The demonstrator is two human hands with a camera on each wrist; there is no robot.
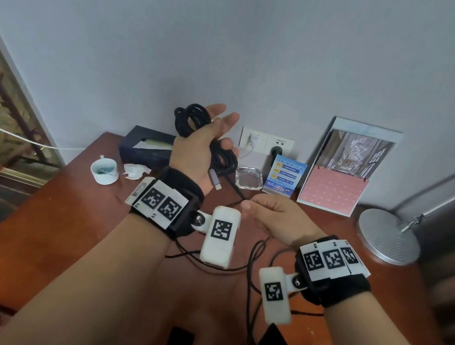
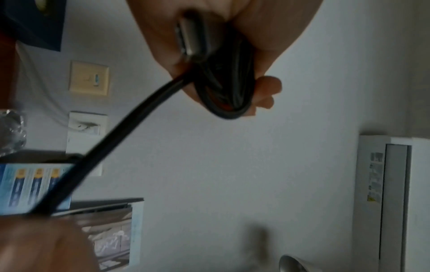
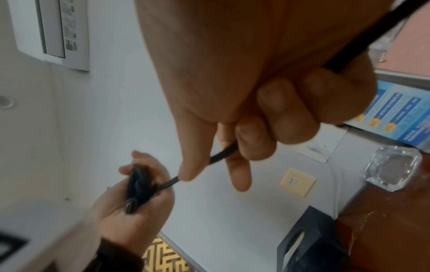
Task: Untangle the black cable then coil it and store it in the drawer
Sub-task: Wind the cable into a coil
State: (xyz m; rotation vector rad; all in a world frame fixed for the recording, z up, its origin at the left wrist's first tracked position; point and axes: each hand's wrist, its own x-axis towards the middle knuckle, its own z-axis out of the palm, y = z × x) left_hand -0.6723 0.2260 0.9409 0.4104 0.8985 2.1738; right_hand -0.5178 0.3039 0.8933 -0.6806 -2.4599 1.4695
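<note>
The black cable [image 1: 193, 118] is looped in a coil around my raised left hand [image 1: 204, 144], above the back of the red-brown desk [image 1: 59, 234]. The thumb and curled fingers grip the coil [image 2: 228, 88], and its silver plug [image 1: 214, 179] hangs by the palm. One strand runs down from the coil to my right hand [image 1: 269, 218], which pinches the cable [image 3: 221, 156] between thumb and fingers a short way right of and below the left. Beyond the right hand, thin black strands [image 1: 252, 260] trail over the desk. No drawer is in view.
Along the wall stand a dark tissue box [image 1: 146, 146], a glass ashtray [image 1: 247, 178], a blue card [image 1: 284, 178] and a calendar [image 1: 340, 176]. A white cup [image 1: 104, 171] and crumpled tissue [image 1: 134, 172] lie at left. A lamp base [image 1: 387, 235] sits at right.
</note>
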